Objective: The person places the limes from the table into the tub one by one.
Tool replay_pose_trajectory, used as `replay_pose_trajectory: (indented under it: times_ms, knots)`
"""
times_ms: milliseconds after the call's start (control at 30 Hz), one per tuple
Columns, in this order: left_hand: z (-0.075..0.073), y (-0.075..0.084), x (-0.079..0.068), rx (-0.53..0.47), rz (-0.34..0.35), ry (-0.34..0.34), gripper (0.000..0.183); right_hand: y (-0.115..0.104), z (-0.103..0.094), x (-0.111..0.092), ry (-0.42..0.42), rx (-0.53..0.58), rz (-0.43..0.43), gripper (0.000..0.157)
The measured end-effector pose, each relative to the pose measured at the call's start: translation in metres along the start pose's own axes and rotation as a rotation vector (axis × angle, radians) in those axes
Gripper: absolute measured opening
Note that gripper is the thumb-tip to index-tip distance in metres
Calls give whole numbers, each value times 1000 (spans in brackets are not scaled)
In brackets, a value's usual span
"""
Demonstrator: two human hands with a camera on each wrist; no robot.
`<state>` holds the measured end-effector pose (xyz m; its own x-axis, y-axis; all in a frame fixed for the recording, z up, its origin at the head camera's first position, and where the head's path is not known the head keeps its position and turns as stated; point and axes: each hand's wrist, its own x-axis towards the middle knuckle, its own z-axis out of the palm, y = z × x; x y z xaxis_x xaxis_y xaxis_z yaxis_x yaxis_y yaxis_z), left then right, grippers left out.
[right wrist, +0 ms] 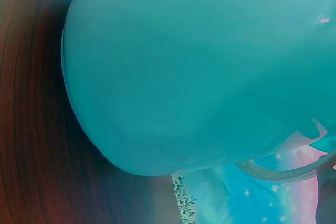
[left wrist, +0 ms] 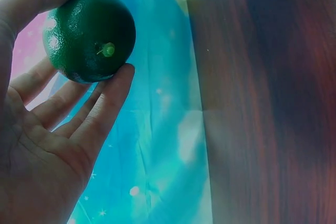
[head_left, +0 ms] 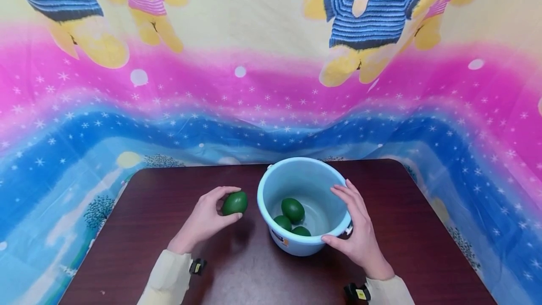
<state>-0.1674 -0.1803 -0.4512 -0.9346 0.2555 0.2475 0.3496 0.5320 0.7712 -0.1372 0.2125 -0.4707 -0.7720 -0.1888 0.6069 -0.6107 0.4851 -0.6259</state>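
In my left hand (head_left: 209,215) I hold a dark green avocado (head_left: 235,203) between thumb and fingertips, left of the bucket and above the table. The left wrist view shows this glossy avocado (left wrist: 92,35) with its small pale stem end facing the camera. My right hand (head_left: 360,229) grips the light blue bucket (head_left: 263,204) at its right rim, fingertips over the edge and thumb at the near side. Several more avocados (head_left: 293,210) lie at the bottom of the upright bucket. The bucket's outer wall (right wrist: 184,77) fills most of the right wrist view.
The bucket stands on a dark brown wooden table (head_left: 169,192). Its handle (right wrist: 283,174) hangs at its side in the right wrist view. A printed cloth (head_left: 254,84) with bears and snowflakes hangs behind and around the table edges.
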Motion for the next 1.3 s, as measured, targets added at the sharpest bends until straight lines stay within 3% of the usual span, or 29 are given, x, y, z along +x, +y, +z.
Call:
replay_pose_trajectory:
  times_ms: [700, 1300]
  knots:
    - [-4, 10, 9, -26, 66, 44, 57, -1, 0, -3, -10, -22, 48, 101]
    - [-5, 18, 15, -48, 77, 70, 59, 0, 1, -1, 6, 4, 9, 99]
